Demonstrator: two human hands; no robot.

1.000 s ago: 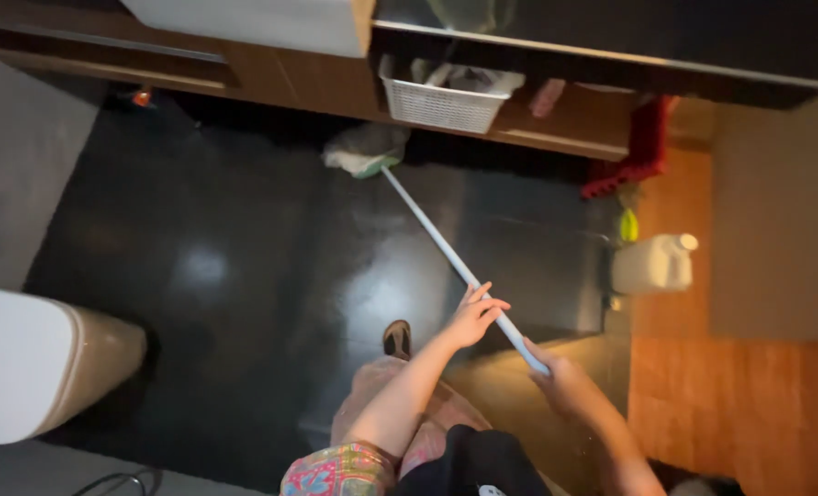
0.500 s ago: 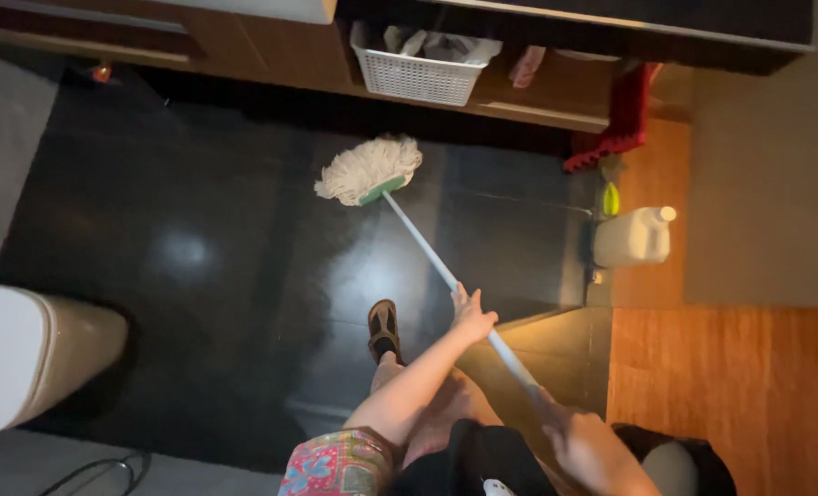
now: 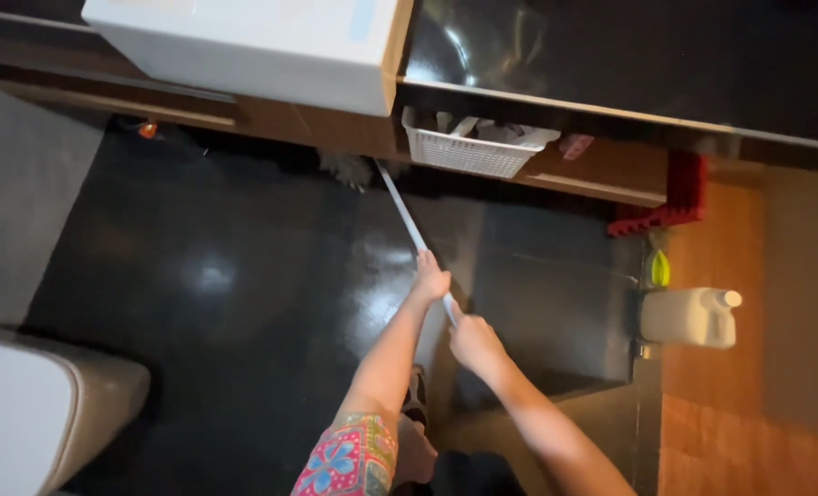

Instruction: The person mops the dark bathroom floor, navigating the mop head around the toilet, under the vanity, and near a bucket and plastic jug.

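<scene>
Both my hands grip a long white mop handle [image 3: 402, 209] that slants up and left across the dark floor [image 3: 244, 303]. My left hand [image 3: 429, 276] is closed round it higher up. My right hand [image 3: 471, 338] is closed round its lower end, just behind. The pale string mop head [image 3: 346, 169] is pushed under the wooden shelf [image 3: 574, 179]; only a small part of it shows in the shadow.
A white slotted basket [image 3: 469, 152] sits on the shelf beside the handle. A white box-shaped unit [image 3: 253, 46] hangs above. A white jug [image 3: 689, 317] and red rack [image 3: 671, 211] stand at the right, a pale toilet [image 3: 42, 413] at the lower left.
The mop head has gone from the open floor to under the shelf. Both arms have stretched forward, and my right hand has slid up close to my left hand.
</scene>
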